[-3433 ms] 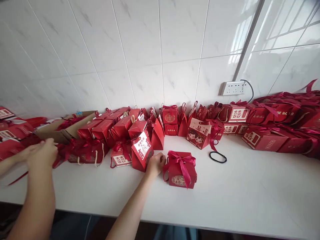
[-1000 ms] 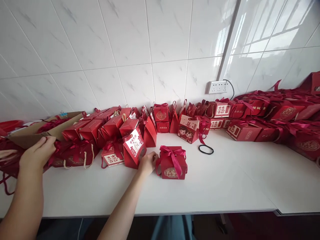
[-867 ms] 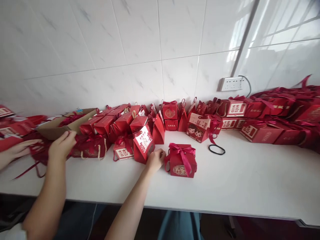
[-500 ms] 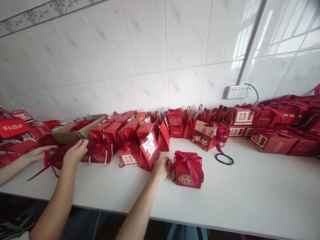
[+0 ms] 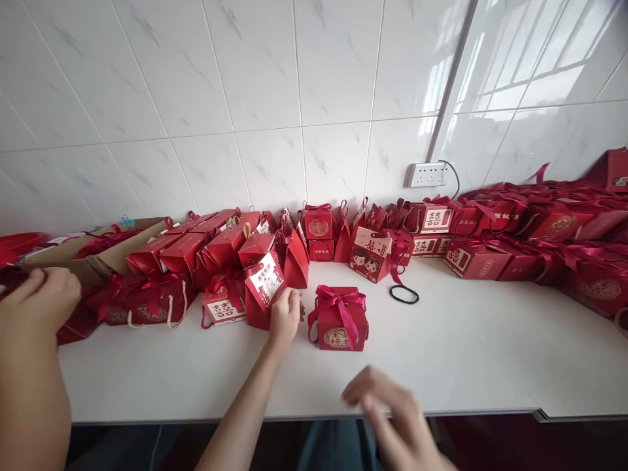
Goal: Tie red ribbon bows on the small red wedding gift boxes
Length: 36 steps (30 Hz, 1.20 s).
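My left hand is between a tall red gift box with a white printed front and a squat red box tied with a magenta ribbon bow. Its fingers are bent and pressed together; whatever they may hold is hidden. Over the table's front edge is my right hand, blurred, with fingers curved, thumb apart and nothing visible in it. The bow box stands upright in front of me, apart from both hands. A black elastic loop lies to its right.
A co-worker's hand works at a dark red box at far left. Behind it is an open cardboard carton with ribbon. Red gift boxes line the tiled wall and pile up at right. A power strip hangs on the wall.
The view has swung right, so things appear farther left. My right hand has come into view from below. My left hand has drawn slightly away from the bow box.
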Tool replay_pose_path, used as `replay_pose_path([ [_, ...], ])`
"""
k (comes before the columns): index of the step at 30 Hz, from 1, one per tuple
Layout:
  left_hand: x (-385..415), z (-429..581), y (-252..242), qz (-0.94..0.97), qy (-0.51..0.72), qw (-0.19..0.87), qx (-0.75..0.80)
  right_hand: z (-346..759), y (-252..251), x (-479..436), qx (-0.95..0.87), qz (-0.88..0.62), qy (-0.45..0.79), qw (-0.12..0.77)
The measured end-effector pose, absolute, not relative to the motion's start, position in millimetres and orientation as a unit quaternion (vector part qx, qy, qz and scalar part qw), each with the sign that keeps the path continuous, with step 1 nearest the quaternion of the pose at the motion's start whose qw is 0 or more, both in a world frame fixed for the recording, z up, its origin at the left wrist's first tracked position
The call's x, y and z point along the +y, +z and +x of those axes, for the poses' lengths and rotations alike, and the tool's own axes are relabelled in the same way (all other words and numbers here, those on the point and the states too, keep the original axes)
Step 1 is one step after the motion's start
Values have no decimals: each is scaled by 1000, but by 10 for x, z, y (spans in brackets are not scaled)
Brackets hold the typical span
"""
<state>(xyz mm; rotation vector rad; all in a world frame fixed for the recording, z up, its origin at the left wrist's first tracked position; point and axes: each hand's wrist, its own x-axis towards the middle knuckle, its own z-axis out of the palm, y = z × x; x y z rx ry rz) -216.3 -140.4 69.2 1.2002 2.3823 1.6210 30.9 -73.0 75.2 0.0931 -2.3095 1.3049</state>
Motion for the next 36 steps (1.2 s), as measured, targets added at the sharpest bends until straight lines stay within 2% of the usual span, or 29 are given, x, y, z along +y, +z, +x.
replay_pose_path([
  [2,-1115,-2040,588,375,534,18,758,245,777,-347,-818,-137,468,307],
  [6,-922,-2049,709,403,548,28,733,44,923,209,-812,-252,445,281],
  [9,-822,-2090,844,447,540,60,711,-140,1033,402,-841,-260,416,227],
  [12,-694,-2097,876,476,527,81,699,-311,1110,548,-879,-224,405,117],
  [15,-655,-2111,834,483,524,82,697,-444,1142,722,-885,-138,443,22],
  [18,-728,-2142,803,500,504,116,695,-520,1089,871,-852,-96,513,-23],
  [25,-861,-2149,897,532,456,195,686,-462,841,872,-733,-107,671,30],
  [30,-880,-2106,942,567,445,194,666,-404,826,829,-714,-120,687,62],
  [36,-888,-2083,947,510,460,195,700,-374,843,905,-728,-118,670,83],
])
